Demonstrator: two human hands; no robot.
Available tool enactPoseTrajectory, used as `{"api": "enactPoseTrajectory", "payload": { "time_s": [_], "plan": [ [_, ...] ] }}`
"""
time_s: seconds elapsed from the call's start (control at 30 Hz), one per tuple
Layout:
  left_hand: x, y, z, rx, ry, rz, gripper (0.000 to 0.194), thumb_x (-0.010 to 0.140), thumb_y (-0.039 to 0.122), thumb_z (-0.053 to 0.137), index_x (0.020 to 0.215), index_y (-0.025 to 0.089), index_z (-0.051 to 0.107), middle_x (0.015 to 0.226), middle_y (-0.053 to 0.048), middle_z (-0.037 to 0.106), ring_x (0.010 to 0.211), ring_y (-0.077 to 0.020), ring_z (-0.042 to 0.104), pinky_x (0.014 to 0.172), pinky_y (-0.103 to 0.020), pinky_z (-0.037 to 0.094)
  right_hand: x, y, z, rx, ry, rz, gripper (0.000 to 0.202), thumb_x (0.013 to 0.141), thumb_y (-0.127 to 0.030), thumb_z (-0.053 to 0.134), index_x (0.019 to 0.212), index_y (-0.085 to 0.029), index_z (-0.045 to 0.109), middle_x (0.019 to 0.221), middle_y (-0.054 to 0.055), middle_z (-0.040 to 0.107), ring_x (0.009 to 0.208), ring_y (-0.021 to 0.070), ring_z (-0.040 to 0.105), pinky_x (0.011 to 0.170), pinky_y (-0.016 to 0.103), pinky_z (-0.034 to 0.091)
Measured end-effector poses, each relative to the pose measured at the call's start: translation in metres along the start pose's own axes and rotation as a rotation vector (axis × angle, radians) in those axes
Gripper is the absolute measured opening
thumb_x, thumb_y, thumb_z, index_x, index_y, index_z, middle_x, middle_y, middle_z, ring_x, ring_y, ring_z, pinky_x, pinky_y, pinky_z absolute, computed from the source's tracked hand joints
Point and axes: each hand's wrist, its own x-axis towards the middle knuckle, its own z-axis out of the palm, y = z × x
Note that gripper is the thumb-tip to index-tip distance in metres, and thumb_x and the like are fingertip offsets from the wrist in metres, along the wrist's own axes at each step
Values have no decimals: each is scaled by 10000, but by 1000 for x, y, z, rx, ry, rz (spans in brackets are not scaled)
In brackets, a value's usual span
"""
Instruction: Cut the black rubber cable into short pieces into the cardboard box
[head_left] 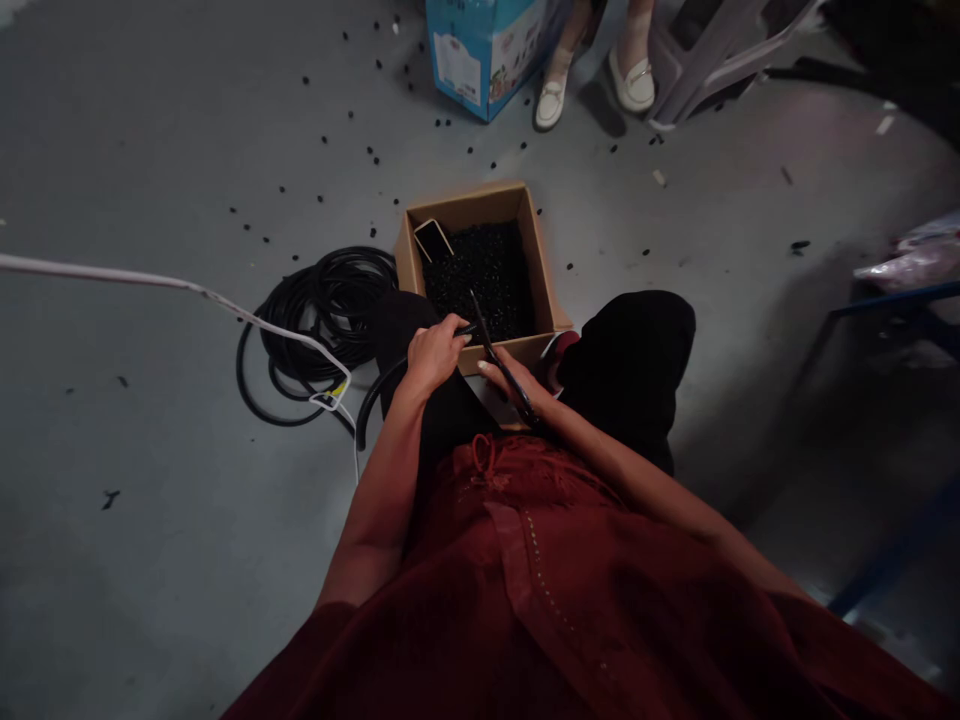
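My left hand (435, 355) is closed around a black rubber hose (386, 385), close to its cut end. The hose end points over the near side of an open cardboard box (541, 260). My right hand (517, 385) grips a long, dark cutting tool (484, 328); whether it is scissors or a knife I cannot tell. Its pointed blade slants up across the hose end. Inside the box lies a heap of small black pieces (487, 270), with a dark, light-edged rectangular object (433, 241) leaning in the far left corner.
Left of the box lies a coil of black hose (330, 300). A white cord (150, 277) crosses in front of it. Loose black bits dot the floor. Beyond stand a blue carton (461, 60), a person's feet in white shoes (551, 103) and a plastic stool (712, 65). A blue metal frame (892, 300) is at right.
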Motion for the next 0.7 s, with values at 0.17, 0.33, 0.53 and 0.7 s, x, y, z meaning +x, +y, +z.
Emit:
{"api": "enactPoseTrajectory", "payload": {
  "time_s": [0.17,0.33,0.53,0.7],
  "plan": [
    [-1,1,0,28,-7,-10,297,997,308,479,1258,270,614,1250,-47,729,1176,-243,665,977,-335,444,-3,2,2,-39,32,23,355,906,-488,492,1122,-215,558,806,15,593,774,212,571,744,334,466],
    [2,4,2,67,-12,-18,313,1008,314,457,1277,242,600,1208,-74,741,1167,-245,666,985,-348,429,2,5,5,-85,75,17,333,883,-481,487,1072,-215,554,874,44,618,838,234,583,797,353,454],
    [4,9,5,138,18,-21,312,1015,308,440,1250,200,615,1136,-113,755,1112,-281,685,921,-369,431,12,16,8,-174,110,-1,261,861,-447,490,977,-221,552,885,48,641,805,219,578,785,331,436],
    [5,10,8,167,23,-25,300,1018,306,439,1237,198,613,1150,-119,748,1116,-279,679,909,-363,417,11,20,8,-187,136,-12,271,876,-469,473,902,-211,550,791,36,620,728,200,560,721,305,415]
  ]
}}
